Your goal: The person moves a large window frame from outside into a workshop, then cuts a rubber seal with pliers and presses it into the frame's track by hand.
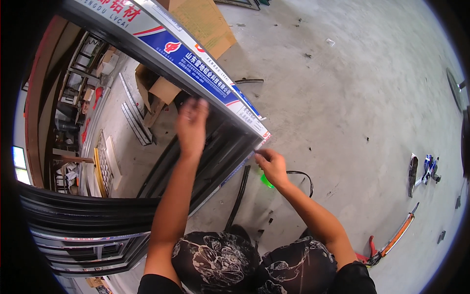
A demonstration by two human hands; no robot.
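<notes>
A large black metal window frame (122, 30) stands in front of me, its corner pointing right, with blue, white and red printed protective film (169, 48) along its outer edge. My left hand (192, 128) is over the frame's inner side, near the upper bar; its fingers are smeared by motion. At the frame's right corner, my right hand (272, 167) is closed in a pinch against the edge. What it grips, if anything, is too small to make out. Below that corner a black strip (238, 198) hangs or lies, and a bright green round thing (266, 181) shows beside my right hand.
More black frames (88, 215) are stacked at the lower left. Cardboard (208, 27) lies behind the frame, and an opened box (164, 90) shows through it. On the concrete floor to the right are an orange and red caulking gun (395, 235) and a crumpled blue packet (429, 169).
</notes>
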